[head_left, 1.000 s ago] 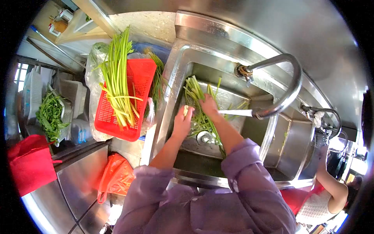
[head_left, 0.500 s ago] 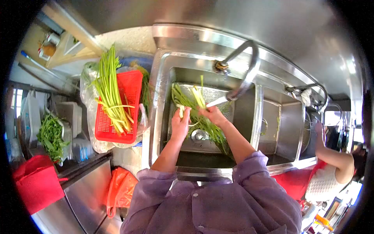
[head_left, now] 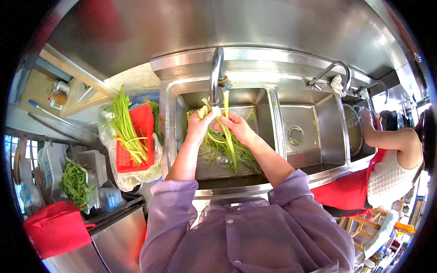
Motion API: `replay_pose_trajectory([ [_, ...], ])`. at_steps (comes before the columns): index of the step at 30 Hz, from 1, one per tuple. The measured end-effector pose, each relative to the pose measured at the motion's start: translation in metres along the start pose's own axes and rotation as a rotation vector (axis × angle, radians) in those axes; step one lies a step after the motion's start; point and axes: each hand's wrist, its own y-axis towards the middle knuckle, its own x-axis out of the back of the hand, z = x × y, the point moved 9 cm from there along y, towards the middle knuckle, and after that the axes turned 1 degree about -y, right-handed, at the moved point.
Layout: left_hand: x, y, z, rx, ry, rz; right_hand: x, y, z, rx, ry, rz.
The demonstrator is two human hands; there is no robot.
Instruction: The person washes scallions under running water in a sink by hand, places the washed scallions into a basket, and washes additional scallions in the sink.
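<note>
In the left sink basin [head_left: 268,116], both hands work just under the curved metal faucet [head_left: 217,75]. My left hand [head_left: 199,128] is closed around the pale ends of some celery stalks. My right hand [head_left: 240,129] grips celery stalks [head_left: 231,148] whose long green parts hang down toward the front of the basin. Water from the spout falls between the two hands. Beneath them, a loose heap of leafy green stems [head_left: 248,163] lies on the basin floor and partly hides the drain.
Left of the sink, a red basket [head_left: 146,116] holds a bunch of celery [head_left: 124,120] on clear plastic. Farther left are leafy greens [head_left: 75,182] and a red cloth [head_left: 59,230]. A second basin [head_left: 298,113] lies to the right. Another person [head_left: 393,168] works beyond it.
The view has shifted, and the faucet spout now points straight between my hands instead of off to the right. Both hands have come closer to the spout, and the right hand's stalks now hang downward.
</note>
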Motion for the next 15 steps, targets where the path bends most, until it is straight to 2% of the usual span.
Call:
replay_pose_trajectory([
  [3,0.002,-0.008,-0.008,-0.006,-0.095,0.043,-0.003,0.006,-0.009,0.007,0.008,0.066],
  [6,0.011,-0.016,-0.007,-0.016,-0.141,-0.042,-0.007,0.007,-0.011,0.03,0.047,0.069],
  [8,0.003,-0.019,-0.004,-0.032,-0.156,-0.012,-0.017,0.001,-0.004,0.006,0.027,0.106],
  [10,-0.007,-0.024,-0.006,-0.072,-0.02,0.014,-0.015,0.002,-0.006,0.003,-0.016,0.108],
  [12,-0.015,-0.023,-0.007,-0.231,0.141,-0.024,-0.008,-0.002,-0.001,0.01,-0.106,0.016],
  [13,-0.009,-0.02,-0.002,-0.21,0.252,-0.096,-0.012,-0.003,0.008,0.071,-0.29,0.034],
  [14,-0.002,-0.018,0.004,-0.187,0.363,-0.168,-0.011,-0.003,0.006,0.065,-0.292,0.034],
  [15,0.0,-0.017,-0.001,-0.193,0.257,-0.211,-0.013,-0.002,0.004,0.096,-0.485,0.058],
])
